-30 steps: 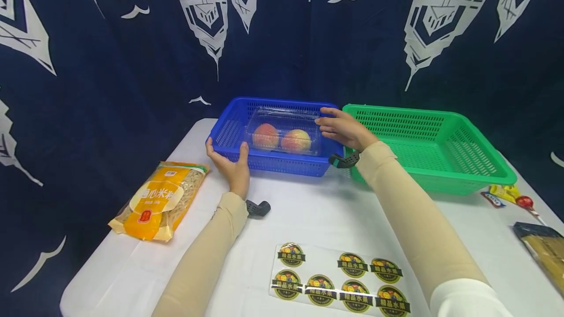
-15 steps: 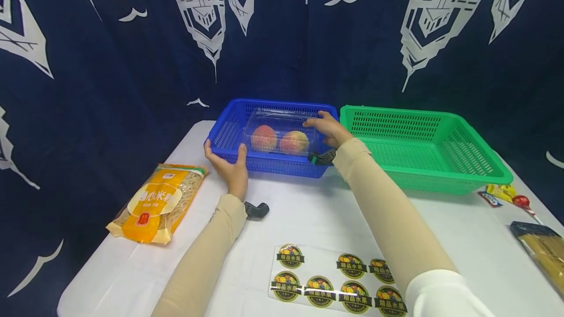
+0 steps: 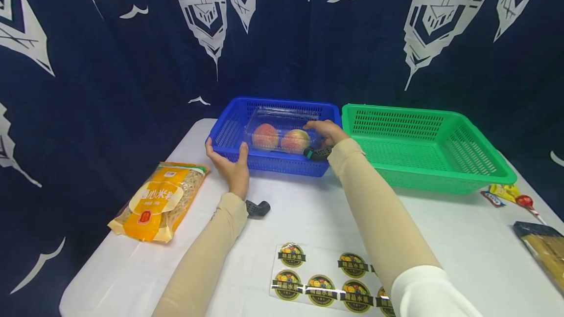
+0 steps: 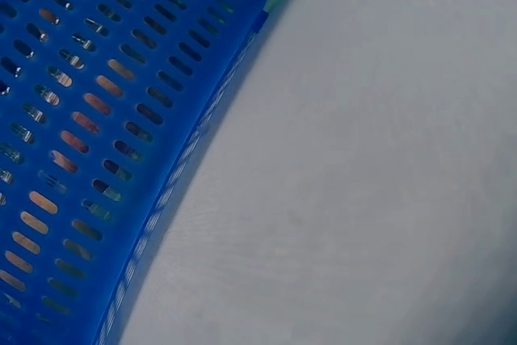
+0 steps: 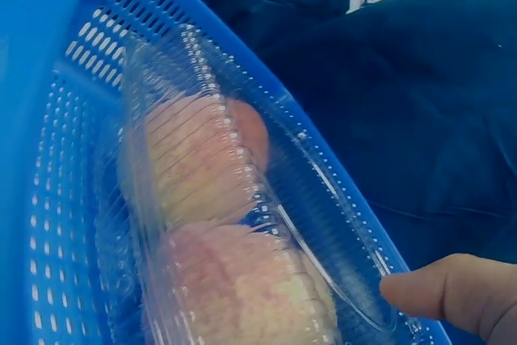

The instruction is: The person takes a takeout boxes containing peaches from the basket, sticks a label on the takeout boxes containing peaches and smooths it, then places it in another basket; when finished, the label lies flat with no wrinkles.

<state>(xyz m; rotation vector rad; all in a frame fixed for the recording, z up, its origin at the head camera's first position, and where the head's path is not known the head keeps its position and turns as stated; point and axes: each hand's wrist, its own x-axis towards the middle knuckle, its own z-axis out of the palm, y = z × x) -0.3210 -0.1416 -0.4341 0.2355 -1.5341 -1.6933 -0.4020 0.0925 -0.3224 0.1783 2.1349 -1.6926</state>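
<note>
A blue plastic basket (image 3: 282,163) stands at the back of the table, its slotted wall (image 4: 121,119) filling one side of the left wrist view. Inside it lies a clear plastic clamshell box (image 3: 282,119) with two peaches (image 3: 266,136) showing through. My left hand (image 3: 233,170) rests at the basket's front left corner, thumb on the front side and fingers spread along the left side. At the box's right end my right hand (image 3: 328,131) grips it with curled fingers. One digit (image 5: 436,288) shows at the lid's edge in the right wrist view; the others are hidden there.
A green basket (image 3: 423,180) stands right beside the blue one. A yellow noodle bag (image 3: 154,199) lies at left, a sheet of round stickers (image 3: 321,290) in front. Candies (image 3: 504,192), a lollipop (image 3: 524,202) and a brown packet (image 3: 544,248) lie at right.
My right hand has come down and left from over the blue basket's right side onto the right end of the box. My left hand has stayed at the basket's corner.
</note>
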